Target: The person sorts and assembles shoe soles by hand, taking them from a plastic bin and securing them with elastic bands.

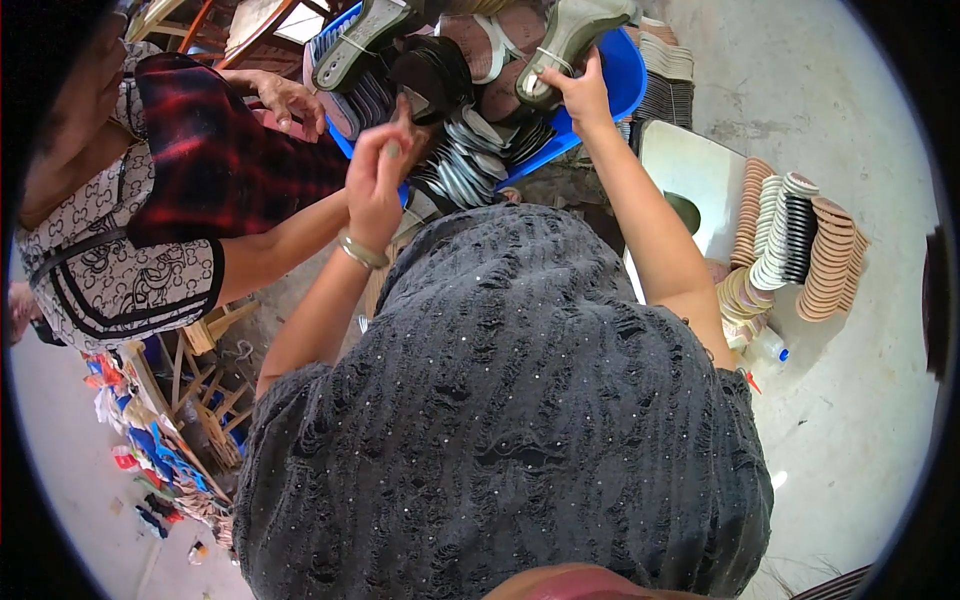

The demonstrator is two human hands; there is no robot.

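Observation:
My right hand (583, 95) grips the near end of an olive-green shoe sole (572, 42) with a pale inner face, thumb on top, above the right part of a blue bin (628, 75). My left hand (376, 185), wearing a bangle, is raised at the bin's near left side with its fingers curled; whether anything is in them I cannot make out. Another olive-green sole (350, 52), with a thin pale strand across it, lies at the bin's left. Between them are dark soles (432, 72), pinkish soles (468, 45) and a grey-edged stack of soles (462, 155).
At my left sits a co-worker with a red-and-black plaid cloth (215, 150) on the lap; one hand (290, 100) is near the bin, and a forearm passes behind mine. Stacked soles (785, 240) and a bottle (770, 345) stand right. Wooden frames (205, 400) lie left.

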